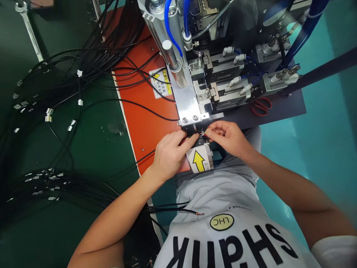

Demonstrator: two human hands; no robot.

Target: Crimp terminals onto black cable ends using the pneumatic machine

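My left hand is closed at the front of the machine, its thumb and fingertips pressed together by a small black fixture. A black cable runs from the left in under this hand. From the right, my right hand pinches thin coloured wires between thumb and forefinger, close to my left thumb tip. The wire ends are too small to make out clearly. Just below my fingers sits a guard plate with a yellow arrow label. Above them is the machine's metal plate.
Bundles of black cables with metal connectors cover the green table on the left. A wrench lies at the top left. Red-handled scissors rest on the machine base at right. Stripped cables hang over the table edge near my shirt.
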